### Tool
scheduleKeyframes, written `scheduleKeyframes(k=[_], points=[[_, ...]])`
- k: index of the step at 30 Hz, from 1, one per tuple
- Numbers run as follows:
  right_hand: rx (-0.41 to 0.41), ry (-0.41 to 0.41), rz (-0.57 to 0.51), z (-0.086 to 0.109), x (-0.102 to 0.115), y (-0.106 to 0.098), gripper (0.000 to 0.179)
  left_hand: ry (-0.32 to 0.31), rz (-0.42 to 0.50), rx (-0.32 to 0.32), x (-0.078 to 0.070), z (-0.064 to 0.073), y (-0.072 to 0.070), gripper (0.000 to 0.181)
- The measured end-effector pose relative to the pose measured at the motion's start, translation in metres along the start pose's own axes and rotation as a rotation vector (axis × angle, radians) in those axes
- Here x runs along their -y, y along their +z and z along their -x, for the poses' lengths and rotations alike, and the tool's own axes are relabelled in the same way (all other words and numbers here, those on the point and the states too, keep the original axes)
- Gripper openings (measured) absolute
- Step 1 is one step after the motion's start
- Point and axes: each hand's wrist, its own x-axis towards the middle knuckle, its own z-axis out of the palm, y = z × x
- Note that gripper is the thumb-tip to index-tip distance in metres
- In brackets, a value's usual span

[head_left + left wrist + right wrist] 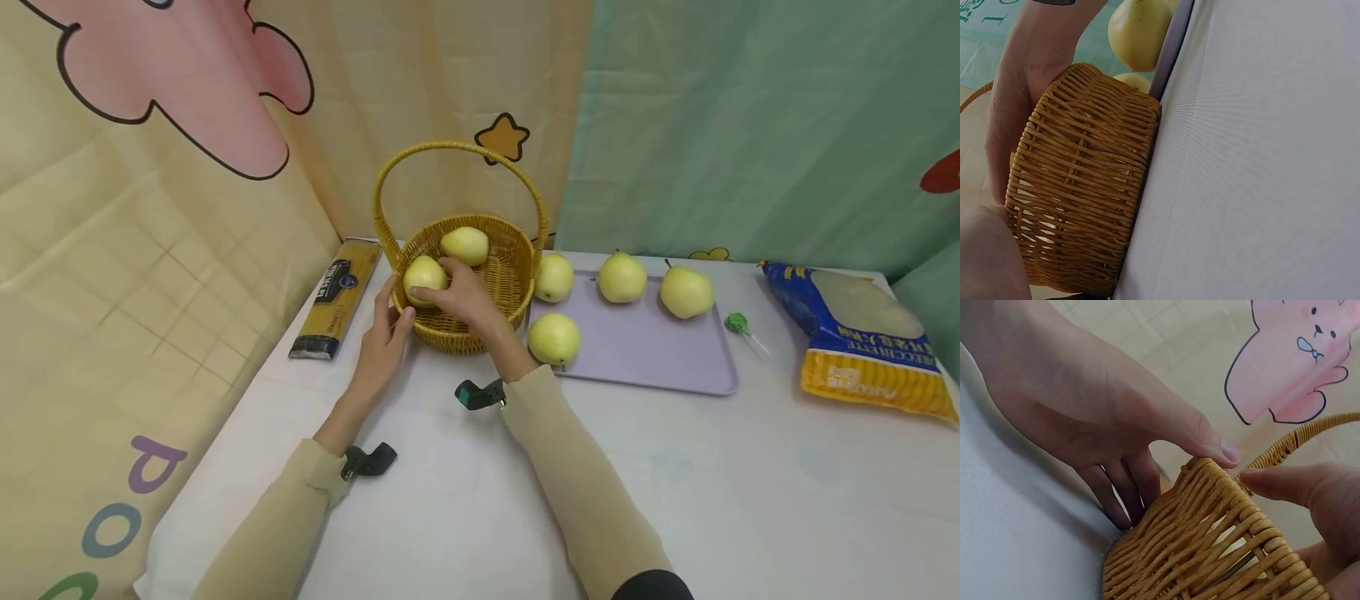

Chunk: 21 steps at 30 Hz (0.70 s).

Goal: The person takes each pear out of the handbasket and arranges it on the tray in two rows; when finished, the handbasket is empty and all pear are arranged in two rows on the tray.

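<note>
A woven basket with a tall arched handle stands on the white table. My left hand grips its left rim, thumb over the edge and fingers against the outer wall; the right wrist view shows this left hand closely. Inside the basket, my right hand holds a pale yellow-green pear near the left side. Another pear lies behind it against the back wall. From the left wrist, the basket's wall hides the held pear.
Right of the basket, a lilac tray carries several pears. Farther right are a green lollipop and a blue and yellow pasta bag. A spaghetti packet lies left of the basket. Curtains hang behind the table.
</note>
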Motion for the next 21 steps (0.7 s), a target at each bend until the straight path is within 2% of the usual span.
scheduleKeyframes(k=[5,10,15,21], points=[[0.065,-0.001,-0.036,-0.0018,0.0009,-0.0014,0.087,0.006,0.015,-0.001,-0.0014,0.0006,-0.0004,0.065],[0.146,-0.034,0.001,-0.004,0.0,-0.0009,0.083,0.01,0.03,-0.017,-0.0019,0.0009,-0.0015,0.065],[0.145,-0.052,0.024,-0.0041,-0.003,-0.0004,0.081,0.021,0.034,-0.012,-0.0016,0.0001,-0.0013,0.065],[0.112,-0.03,0.015,-0.001,-0.0032,0.0006,0.078,0.01,0.027,-0.002,-0.0001,0.0008,-0.0012,0.065]])
